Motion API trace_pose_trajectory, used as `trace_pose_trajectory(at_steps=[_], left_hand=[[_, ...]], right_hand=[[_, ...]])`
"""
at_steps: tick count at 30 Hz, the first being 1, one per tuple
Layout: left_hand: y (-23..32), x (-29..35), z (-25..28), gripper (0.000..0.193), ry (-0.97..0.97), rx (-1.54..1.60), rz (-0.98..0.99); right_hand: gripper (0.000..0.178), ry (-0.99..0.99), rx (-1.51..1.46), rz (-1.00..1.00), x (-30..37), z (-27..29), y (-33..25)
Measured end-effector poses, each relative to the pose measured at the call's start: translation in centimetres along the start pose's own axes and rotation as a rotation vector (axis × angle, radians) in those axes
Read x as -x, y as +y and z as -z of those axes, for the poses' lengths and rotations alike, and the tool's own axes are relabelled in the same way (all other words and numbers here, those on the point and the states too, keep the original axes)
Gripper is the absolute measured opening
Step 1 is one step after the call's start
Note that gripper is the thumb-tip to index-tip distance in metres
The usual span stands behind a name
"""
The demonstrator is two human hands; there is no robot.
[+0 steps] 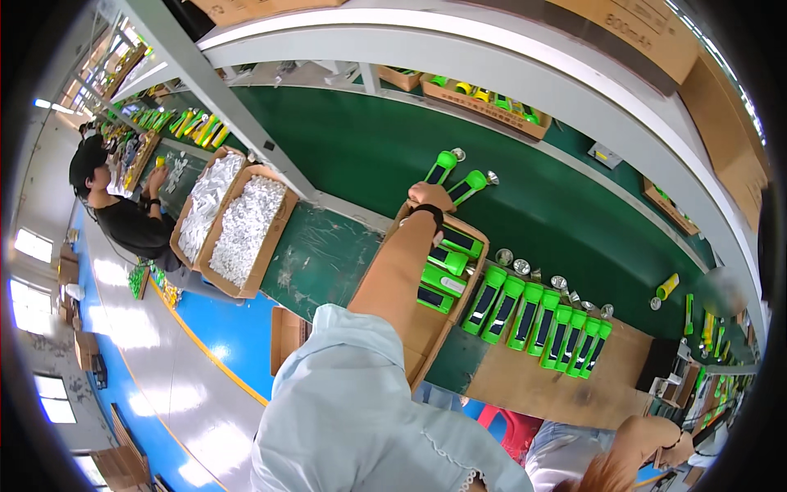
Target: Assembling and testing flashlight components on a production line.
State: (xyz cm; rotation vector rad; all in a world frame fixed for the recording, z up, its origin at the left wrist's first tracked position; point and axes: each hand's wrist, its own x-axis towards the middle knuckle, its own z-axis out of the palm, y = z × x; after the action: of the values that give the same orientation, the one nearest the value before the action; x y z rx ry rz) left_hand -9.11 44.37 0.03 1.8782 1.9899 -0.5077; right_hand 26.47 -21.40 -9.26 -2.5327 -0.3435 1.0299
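Observation:
At the end of a bare forearm with a dark wristband, my left hand (430, 197) is closed round the lower end of a green flashlight (441, 168) with a dark panel. Just right of it lies a second green flashlight (468, 188), a silver reflector at its tip. Below the hand, an open cardboard box (484, 254) holds several more green flashlights (447, 260), partly covered by my forearm. Right of the box stands a row of green flashlights (541, 320) with dark panels and loose silver reflectors (522, 266) at their far ends. My right hand is out of view.
Two cardboard boxes of small white parts (246, 225) stand at left. A metal shelf post (221, 98) and overhead shelf (492, 53) frame the green bench (320, 254). A co-worker (123, 197) works at far left; another person's arm (648, 435) shows at lower right.

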Motion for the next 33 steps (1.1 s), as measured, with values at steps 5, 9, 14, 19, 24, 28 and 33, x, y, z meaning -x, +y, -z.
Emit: trace_pose_trajectory(at_steps=[5,9,14,19,24,28,33], left_hand=[[0.0,1.1,-1.0,0.071,0.133,-0.005,-0.118],[2.7,3.3,-1.4,0.057,0.402,0.214,-0.249],[2.1,11.6,0.7,0.056,0.536,0.299,-0.367],[3.1,22.2,-3.5,0.059,0.637,0.463,-0.520],[6.3,28.5,-12.0,0.053,0.550,0.482,-0.604],[5.5,31.1,-16.1,0.053,0.510,0.433,-0.491],[6.8,32.6,-17.5,0.058,0.542,0.294,-0.522]], right_hand=[[0.025,0.219,0.077,0.089,-3.0,9.6,-2.3],[0.025,0.441,0.085,0.134,0.1,18.2,-1.4],[0.026,0.644,0.068,0.231,7.6,29.0,-0.4],[0.027,0.042,-0.195,0.045,10.6,2.6,8.3],[0.024,-0.415,-0.416,-0.256,11.0,-17.8,13.4],[0.024,-0.387,-0.334,-0.222,13.8,-12.5,11.1],[0.024,-0.467,-0.082,0.135,13.6,-12.8,17.8]])
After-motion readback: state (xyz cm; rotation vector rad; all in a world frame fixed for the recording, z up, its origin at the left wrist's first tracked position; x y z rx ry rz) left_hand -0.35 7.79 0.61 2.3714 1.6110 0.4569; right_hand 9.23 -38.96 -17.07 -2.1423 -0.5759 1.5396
